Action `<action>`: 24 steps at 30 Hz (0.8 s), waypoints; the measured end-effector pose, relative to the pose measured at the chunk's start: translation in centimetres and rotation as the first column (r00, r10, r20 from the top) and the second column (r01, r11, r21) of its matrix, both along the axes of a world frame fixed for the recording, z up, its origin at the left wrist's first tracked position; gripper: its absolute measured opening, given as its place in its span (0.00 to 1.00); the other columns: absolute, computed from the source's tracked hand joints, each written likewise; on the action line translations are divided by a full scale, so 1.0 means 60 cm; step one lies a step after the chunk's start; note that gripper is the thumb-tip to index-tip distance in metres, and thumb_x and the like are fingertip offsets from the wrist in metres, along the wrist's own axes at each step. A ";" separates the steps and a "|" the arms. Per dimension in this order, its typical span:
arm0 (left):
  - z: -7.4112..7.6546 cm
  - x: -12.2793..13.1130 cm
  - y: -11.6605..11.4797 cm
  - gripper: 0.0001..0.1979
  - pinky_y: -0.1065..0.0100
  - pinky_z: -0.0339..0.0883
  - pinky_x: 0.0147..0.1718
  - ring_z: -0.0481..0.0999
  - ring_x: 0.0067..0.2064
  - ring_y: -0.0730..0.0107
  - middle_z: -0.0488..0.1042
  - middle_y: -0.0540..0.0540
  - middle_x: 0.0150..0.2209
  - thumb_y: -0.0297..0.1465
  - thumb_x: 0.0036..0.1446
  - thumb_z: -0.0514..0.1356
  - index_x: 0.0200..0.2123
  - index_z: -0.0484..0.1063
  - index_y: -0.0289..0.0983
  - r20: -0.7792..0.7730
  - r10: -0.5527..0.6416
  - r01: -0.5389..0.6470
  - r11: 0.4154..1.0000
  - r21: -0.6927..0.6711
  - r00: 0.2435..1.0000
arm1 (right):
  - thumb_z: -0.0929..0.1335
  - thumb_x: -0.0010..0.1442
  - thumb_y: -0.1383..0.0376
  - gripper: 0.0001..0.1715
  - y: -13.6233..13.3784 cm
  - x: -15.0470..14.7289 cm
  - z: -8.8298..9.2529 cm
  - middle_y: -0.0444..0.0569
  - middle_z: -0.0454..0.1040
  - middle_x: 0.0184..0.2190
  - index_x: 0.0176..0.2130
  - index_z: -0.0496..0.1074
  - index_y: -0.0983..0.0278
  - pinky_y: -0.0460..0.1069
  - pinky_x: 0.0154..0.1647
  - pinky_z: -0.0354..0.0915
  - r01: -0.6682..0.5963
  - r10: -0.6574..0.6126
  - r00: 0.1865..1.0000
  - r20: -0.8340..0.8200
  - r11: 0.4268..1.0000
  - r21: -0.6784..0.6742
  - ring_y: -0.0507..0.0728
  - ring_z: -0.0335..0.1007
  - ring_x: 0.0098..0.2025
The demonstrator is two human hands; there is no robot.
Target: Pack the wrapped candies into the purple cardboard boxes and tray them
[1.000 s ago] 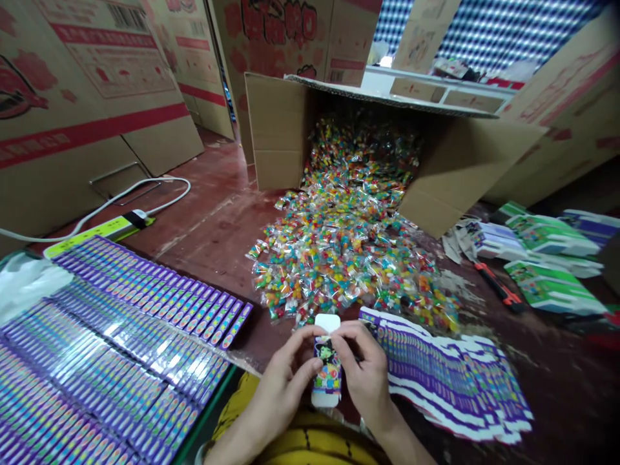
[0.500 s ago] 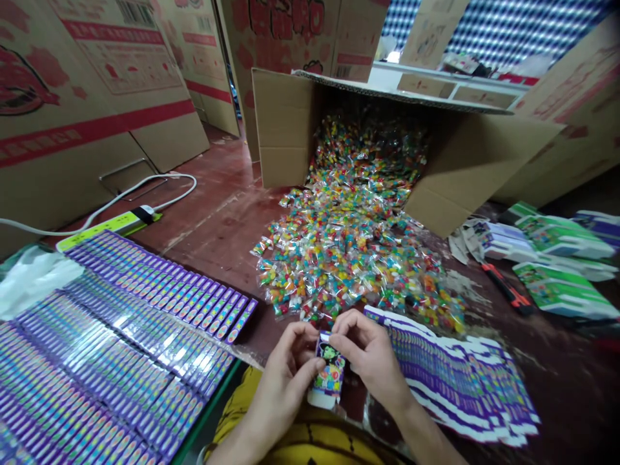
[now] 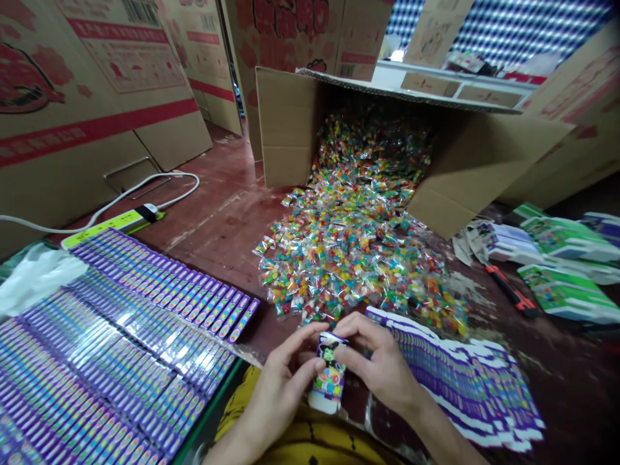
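Box, long axis near twelve-six | left hand gripping it from nine | right hand pinching far end from two

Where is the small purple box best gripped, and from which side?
Likely by its long left edge, from the left, thumb on its face, as the left hand does: the small purple box is slim, the right hand is at its top, and the white flap at the lower end looks flimsy.
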State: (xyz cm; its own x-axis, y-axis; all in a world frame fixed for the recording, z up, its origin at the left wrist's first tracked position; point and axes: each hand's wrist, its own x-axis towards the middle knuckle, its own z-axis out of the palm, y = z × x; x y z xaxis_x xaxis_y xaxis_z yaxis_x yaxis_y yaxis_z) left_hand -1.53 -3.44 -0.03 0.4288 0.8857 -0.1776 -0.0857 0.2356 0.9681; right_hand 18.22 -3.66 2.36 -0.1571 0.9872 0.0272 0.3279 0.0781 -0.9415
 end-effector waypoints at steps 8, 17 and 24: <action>-0.005 -0.012 -0.005 0.12 0.69 0.68 0.40 0.71 0.41 0.68 0.71 0.49 0.41 0.32 0.60 0.63 0.47 0.68 0.41 0.085 0.039 -0.034 0.998 -0.056 0.996 | 0.76 0.50 0.64 0.47 -0.053 -0.016 0.003 0.55 0.65 0.60 0.63 0.56 0.57 0.57 0.58 0.65 -0.192 0.144 0.876 0.460 0.980 0.059 0.66 0.62 0.61; 0.045 -0.108 0.022 0.17 0.71 0.69 0.27 0.72 0.32 0.70 0.70 0.50 0.38 0.36 0.57 0.64 0.47 0.64 0.42 -0.193 0.048 -0.055 0.998 -0.034 0.980 | 0.69 0.62 0.68 0.21 0.049 -0.026 -0.010 0.49 0.72 0.52 0.54 0.69 0.56 0.54 0.54 0.67 -0.201 0.069 0.855 0.514 0.957 0.207 0.59 0.69 0.52; 0.052 -0.144 0.038 0.20 0.64 0.72 0.45 0.76 0.49 0.55 0.76 0.43 0.51 0.38 0.58 0.63 0.52 0.70 0.40 -0.214 0.262 -0.250 0.965 0.081 0.941 | 0.70 0.61 0.70 0.06 0.122 -0.058 -0.054 0.49 0.77 0.39 0.34 0.76 0.59 0.55 0.47 0.68 -0.222 0.023 0.878 0.479 0.905 0.364 0.61 0.70 0.46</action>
